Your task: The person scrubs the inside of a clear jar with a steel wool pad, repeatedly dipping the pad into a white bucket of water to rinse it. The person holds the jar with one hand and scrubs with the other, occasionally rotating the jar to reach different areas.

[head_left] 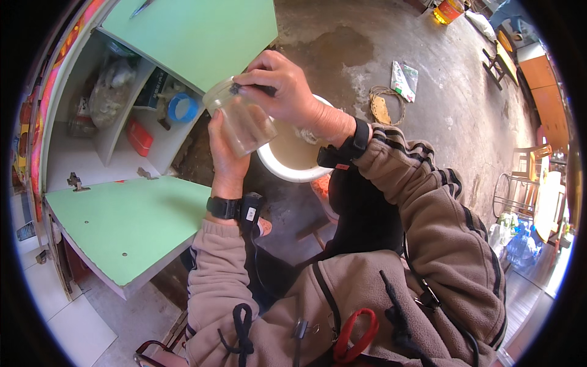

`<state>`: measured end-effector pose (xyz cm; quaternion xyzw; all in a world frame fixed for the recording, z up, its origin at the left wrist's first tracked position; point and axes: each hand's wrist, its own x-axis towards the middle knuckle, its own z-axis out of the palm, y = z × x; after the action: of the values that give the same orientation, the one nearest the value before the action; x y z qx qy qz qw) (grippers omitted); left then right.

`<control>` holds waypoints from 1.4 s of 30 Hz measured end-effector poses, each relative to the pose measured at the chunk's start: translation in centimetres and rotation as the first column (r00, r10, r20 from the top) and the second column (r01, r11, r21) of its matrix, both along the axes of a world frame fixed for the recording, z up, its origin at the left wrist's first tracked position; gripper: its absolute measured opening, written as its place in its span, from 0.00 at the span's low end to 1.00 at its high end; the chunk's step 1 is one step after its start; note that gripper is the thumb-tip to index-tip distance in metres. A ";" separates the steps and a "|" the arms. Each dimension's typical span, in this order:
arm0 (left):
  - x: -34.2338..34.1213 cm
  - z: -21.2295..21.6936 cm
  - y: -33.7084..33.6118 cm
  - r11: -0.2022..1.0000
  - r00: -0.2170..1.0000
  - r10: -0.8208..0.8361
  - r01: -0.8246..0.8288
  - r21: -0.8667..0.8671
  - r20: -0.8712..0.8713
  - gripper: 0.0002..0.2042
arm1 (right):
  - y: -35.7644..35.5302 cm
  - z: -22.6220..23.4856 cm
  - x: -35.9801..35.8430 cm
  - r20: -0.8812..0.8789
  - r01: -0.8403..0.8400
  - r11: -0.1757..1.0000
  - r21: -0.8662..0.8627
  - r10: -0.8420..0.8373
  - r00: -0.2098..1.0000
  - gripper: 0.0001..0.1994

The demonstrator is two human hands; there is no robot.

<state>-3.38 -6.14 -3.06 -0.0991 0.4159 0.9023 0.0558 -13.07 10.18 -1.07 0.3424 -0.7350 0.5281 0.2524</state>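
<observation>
Clear plastic jar [244, 122] with some brownish powdery stuff inside, held up over a white bowl [287, 165] on the floor. Left hand [225, 153] is wrapped around its bottom from behind, and right hand [281, 92] is clamped over the top, fingers curled on something dark at the mouth.

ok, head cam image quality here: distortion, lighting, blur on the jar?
Head view: strong fisheye, with the green cabinet doors bending toward a black vignette rim; even daylight with soft shadows and no harsh glare; the clear jar between the left hand and right hand is reasonably sharp, while the far floor clutter is small and smeared.
</observation>
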 end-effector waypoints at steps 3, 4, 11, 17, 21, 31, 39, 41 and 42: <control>-0.5 -0.5 0.1 0.994 0.998 -0.009 0.002 -0.110 -0.064 0.33 | -0.4 0.1 0.8 -0.079 0.009 0.999 0.032 -0.007 0.997 0.10; -0.6 -0.8 0.3 0.986 0.998 0.020 -0.028 -0.166 -0.053 0.33 | -0.5 0.1 1.0 -0.089 0.016 0.999 0.045 -0.012 0.996 0.10; -0.9 -1.1 -1.0 0.967 0.994 0.103 -0.095 -0.236 0.022 0.30 | 0.6 0.0 -0.1 0.081 0.073 0.997 -0.004 -0.072 0.994 0.10; -1.0 -0.6 -0.5 0.898 0.982 0.080 -0.145 -0.415 -0.170 0.26 | -0.3 0.1 0.5 0.054 -0.016 0.995 -0.099 0.021 0.998 0.09; -1.0 -1.0 -0.3 0.848 0.984 0.140 -0.175 -0.501 -0.106 0.28 | -0.7 0.4 0.7 -0.054 0.035 0.998 0.048 -0.032 0.998 0.10; -2.3 -1.8 -0.9 0.579 0.992 -0.021 -0.089 -0.811 -0.124 0.26 | -1.7 0.0 1.2 -0.218 -0.022 0.986 0.167 0.059 0.974 0.08; -1.7 -0.8 0.3 0.544 0.986 0.081 -0.167 -0.823 -0.146 0.29 | -0.4 0.0 0.8 -0.198 0.082 0.955 0.283 -0.025 0.980 0.07; -1.7 -1.1 -0.1 0.617 0.991 0.091 -0.135 -0.775 -0.101 0.31 | 0.0 0.0 0.6 -0.191 0.065 0.970 0.234 -0.020 0.981 0.06; -1.7 -1.4 -0.2 0.673 0.990 0.100 -0.141 -0.726 -0.100 0.32 | 0.1 0.0 0.6 -0.162 0.051 0.975 0.217 -0.015 0.987 0.06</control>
<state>-5.09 -6.30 -4.43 -0.1171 0.7353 0.6650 -0.0588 -12.48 10.29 -1.08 0.3971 -0.7722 0.4098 0.2795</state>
